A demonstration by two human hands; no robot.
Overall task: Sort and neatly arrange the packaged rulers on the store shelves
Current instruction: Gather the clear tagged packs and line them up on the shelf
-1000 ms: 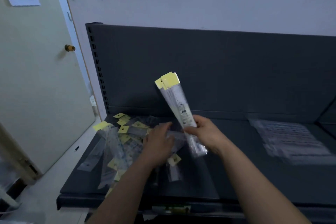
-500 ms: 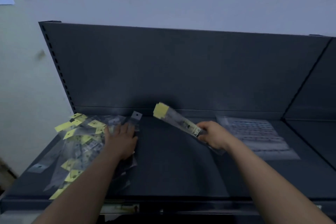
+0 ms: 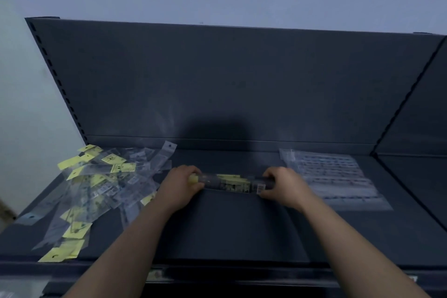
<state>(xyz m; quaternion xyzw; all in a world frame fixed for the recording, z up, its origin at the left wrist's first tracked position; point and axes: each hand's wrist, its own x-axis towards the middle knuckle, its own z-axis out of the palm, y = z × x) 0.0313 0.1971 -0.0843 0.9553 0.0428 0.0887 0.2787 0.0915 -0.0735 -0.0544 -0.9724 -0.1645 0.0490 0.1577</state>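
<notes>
My left hand (image 3: pixel 180 187) and right hand (image 3: pixel 285 185) grip the ends of a clear-sleeved, yellow-carded ruler bundle (image 3: pixel 232 182) in the middle of the dark metal shelf (image 3: pixel 229 230); loosening unevenly could let slick sleeves fan out.

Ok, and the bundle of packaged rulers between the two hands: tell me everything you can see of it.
The bundle of packaged rulers is a slim stack in clear plastic sleeves with yellow card labels and a white barcode sticker near its right end. It lies level, running left to right, low over the middle of the dark shelf; whether it rests on it is unclear. The left hand grips its left end, where yellow card shows, and the right hand grips its right end.
</notes>
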